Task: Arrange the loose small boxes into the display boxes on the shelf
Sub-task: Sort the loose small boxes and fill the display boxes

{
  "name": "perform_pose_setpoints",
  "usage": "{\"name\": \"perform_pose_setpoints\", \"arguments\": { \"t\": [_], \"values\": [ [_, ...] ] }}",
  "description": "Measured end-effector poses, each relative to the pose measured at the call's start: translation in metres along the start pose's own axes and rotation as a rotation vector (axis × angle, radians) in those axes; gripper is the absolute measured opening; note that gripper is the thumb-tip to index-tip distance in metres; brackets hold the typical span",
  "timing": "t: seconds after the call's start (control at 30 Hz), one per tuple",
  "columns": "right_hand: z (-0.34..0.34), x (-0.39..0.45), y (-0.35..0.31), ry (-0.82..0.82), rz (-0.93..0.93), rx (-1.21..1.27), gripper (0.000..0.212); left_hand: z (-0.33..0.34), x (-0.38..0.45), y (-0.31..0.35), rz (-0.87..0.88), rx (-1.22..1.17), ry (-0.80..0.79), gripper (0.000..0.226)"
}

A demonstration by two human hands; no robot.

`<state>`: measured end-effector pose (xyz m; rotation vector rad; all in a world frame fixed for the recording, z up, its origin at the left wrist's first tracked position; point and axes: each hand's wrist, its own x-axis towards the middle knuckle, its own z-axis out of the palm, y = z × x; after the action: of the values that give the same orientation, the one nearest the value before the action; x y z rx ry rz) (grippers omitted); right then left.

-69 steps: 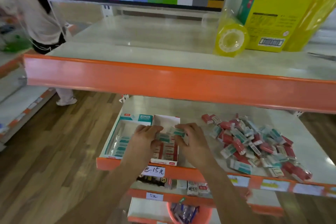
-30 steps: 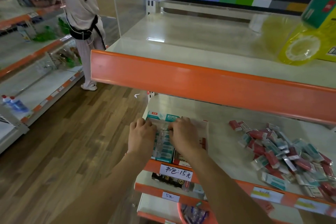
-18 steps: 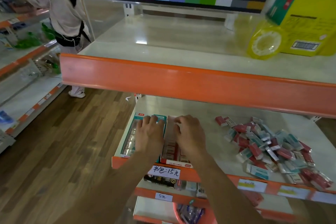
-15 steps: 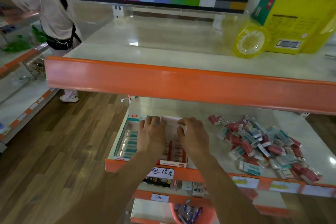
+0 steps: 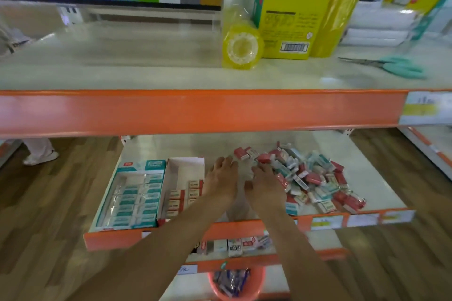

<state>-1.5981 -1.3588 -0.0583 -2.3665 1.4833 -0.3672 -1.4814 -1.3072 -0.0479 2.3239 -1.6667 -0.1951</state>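
Now both hands, the left hand (image 5: 222, 178) and right hand (image 5: 265, 182), spread and empty, have been moved from the red display box (image 5: 182, 190) to the loose small boxes (image 5: 310, 176) heaped right of it, so another pickup is expected.

The right hand (image 5: 265, 182) hides part of the blurred loose boxes (image 5: 313, 176).

Orange-edged shelf (image 5: 244, 226): two display boxes (image 5: 133, 197) left, loose small boxes (image 5: 310, 177) heaped right.
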Motion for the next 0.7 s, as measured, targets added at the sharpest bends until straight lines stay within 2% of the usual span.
{"name": "perform_pose_setpoints", "arguments": {
  "t": [0.1, 0.23, 0.33, 0.4, 0.47, 0.57, 0.63, 0.7],
  "values": [
    [-0.001, -0.003, 0.005, 0.041, -0.088, -0.11, 0.029, 0.007, 0.013, 0.013, 0.061, 0.055, -0.095, 0.068],
    [-0.001, -0.009, 0.006, 0.146, -0.166, -0.003, 0.023, 0.007, 0.021, 0.016, 0.093, 0.175, -0.178, 0.065],
    [-0.001, -0.01, 0.01, 0.217, -0.215, 0.021, 0.003, 0.002, 0.018, 0.019, 0.097, 0.197, -0.098, 0.06],
    [0.001, -0.007, 0.015, 0.171, -0.207, 0.029, 0.003, -0.002, 0.011, 0.022, 0.049, 0.186, -0.066, 0.059],
    [0.003, -0.005, 0.021, 0.123, -0.209, 0.045, 0.003, -0.004, 0.001, 0.023, -0.025, 0.183, -0.08, 0.049],
    [0.003, -0.003, 0.025, 0.104, -0.272, 0.063, 0.029, -0.005, -0.012, 0.024, -0.089, 0.155, -0.113, 0.027],
    [0.004, -0.001, 0.026, 0.027, -0.33, -0.019, 0.043, -0.005, -0.019, 0.024, -0.117, 0.095, -0.118, 0.026],
    [0.004, 0.001, 0.027, -0.018, -0.363, -0.106, 0.046, -0.005, -0.025, 0.022, -0.137, -0.005, -0.082, 0.024]
  ]
}}
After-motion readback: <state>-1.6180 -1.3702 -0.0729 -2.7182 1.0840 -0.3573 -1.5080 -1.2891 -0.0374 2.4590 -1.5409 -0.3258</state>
